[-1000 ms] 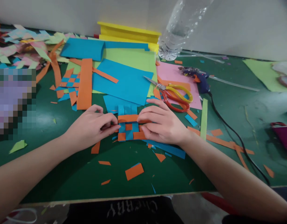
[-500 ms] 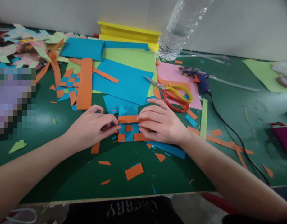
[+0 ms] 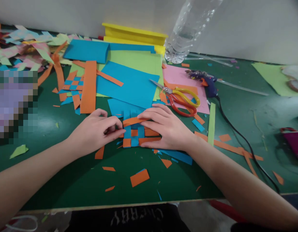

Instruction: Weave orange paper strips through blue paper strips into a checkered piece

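Note:
A small woven piece of blue and orange paper strips [image 3: 134,132] lies on the green table between my hands. My left hand [image 3: 98,129] pinches its left edge, with thumb and forefinger pressed together there. Across the weave's upper part runs an orange paper strip [image 3: 132,121], raised and slightly tilted. The fingertips of my right hand [image 3: 165,125] hold this strip towards its right end, while the thumb rests by a lower orange strip [image 3: 150,141]. Upright blue strip ends stick out beyond the top of the weave. My right palm hides part of the strips' right ends.
Scissors [image 3: 180,96] with red and yellow handles lie beyond my right hand. A glue gun [image 3: 209,84] with a black cord is further right. Blue sheets [image 3: 129,82], a water bottle [image 3: 183,35] and paper scraps [image 3: 25,48] stand or lie at the back.
My right fingers have shifted up and slightly left along the upper orange strip, which now tilts upward at its right. More of the lower orange strips shows. My left hand stays in place.

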Demonstrator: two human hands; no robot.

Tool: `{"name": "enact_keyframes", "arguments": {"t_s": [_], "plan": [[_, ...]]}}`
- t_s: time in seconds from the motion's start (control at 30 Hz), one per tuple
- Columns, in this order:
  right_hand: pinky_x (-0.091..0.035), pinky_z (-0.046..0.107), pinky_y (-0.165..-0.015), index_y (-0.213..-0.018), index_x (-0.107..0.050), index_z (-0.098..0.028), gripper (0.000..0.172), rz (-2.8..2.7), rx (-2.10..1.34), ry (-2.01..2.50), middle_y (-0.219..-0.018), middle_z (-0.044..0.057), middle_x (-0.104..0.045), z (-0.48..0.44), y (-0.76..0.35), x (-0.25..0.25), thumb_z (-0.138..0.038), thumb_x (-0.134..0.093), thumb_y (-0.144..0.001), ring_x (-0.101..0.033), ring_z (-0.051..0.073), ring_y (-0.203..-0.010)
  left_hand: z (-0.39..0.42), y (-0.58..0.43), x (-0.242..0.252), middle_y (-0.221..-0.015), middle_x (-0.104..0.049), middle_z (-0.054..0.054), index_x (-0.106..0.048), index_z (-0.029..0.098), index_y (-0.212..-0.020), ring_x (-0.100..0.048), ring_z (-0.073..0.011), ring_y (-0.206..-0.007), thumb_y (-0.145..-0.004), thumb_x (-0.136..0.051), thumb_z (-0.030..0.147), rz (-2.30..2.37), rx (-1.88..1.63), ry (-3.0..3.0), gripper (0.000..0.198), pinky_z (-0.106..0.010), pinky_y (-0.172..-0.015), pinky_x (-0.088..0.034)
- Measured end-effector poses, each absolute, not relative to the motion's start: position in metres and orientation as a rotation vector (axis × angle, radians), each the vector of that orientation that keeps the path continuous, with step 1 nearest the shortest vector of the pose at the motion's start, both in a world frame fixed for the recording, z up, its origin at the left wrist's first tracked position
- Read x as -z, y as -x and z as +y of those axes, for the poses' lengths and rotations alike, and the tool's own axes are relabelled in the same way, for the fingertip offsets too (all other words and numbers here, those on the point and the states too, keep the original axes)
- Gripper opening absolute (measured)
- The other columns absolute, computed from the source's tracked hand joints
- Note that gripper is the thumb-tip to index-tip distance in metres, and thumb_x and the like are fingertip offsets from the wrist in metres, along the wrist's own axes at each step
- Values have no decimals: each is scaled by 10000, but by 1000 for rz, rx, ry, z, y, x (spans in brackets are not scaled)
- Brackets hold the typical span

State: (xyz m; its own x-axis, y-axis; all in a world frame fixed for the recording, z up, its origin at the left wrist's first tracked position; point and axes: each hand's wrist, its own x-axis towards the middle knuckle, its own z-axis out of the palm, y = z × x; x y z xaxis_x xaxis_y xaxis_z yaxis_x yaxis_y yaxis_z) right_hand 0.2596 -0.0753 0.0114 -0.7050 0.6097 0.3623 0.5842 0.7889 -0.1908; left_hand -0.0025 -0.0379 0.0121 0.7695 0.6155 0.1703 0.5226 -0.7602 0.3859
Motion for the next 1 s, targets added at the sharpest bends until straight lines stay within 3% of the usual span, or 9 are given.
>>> {"name": "enact_keyframes", "arguments": {"t_s": [0.1,0.23,0.4,0.63,1.0], "plan": [[-353,499,-1090,-1087,-654,-142,454,-2572,-84,915,-1246,134,-627,-75,-260,-11,-533,-584,-866,-544,276,-1186,-38,3,-14,-535,-577,50,-573,215,-805,-537,-145,-542,-947,-477,416,909,-457,-2576,264,-351,-756,-445],[-358,491,-1091,-1093,-653,-127,463,-2566,-84,925,-1242,139,-628,-75,-260,-11,-526,-588,-866,-545,274,-1188,-37,6,-16,-633,-655,23,-602,236,-885,-616,-179,-694,-916,-516,437,967,-491,-2473,220,-278,-624,-451],[-358,492,-1093,-1098,-654,-114,481,-2575,-95,927,-1246,146,-627,-75,-261,-11,-528,-592,-862,-547,272,-1181,-37,10,-16,-698,-664,12,-624,242,-902,-618,-169,-754,-888,-571,439,985,-494,-2412,205,-238,-585,-445],[-371,499,-1080,-1128,-648,-127,488,-2571,-129,912,-1249,144,-623,-74,-262,-11,-516,-631,-835,-548,279,-1180,-34,10,-17,-602,-608,53,-631,251,-856,-549,-151,-628,-868,-608,460,816,-493,-2559,211,-328,-790,-415],[-367,500,-1079,-1115,-649,-133,473,-2571,-134,918,-1244,145,-624,-75,-261,-12,-519,-619,-844,-553,279,-1168,-28,11,-16,-680,-660,76,-624,233,-864,-560,-109,-572,-889,-615,414,677,-437,-2700,183,-343,-859,-322]]}}
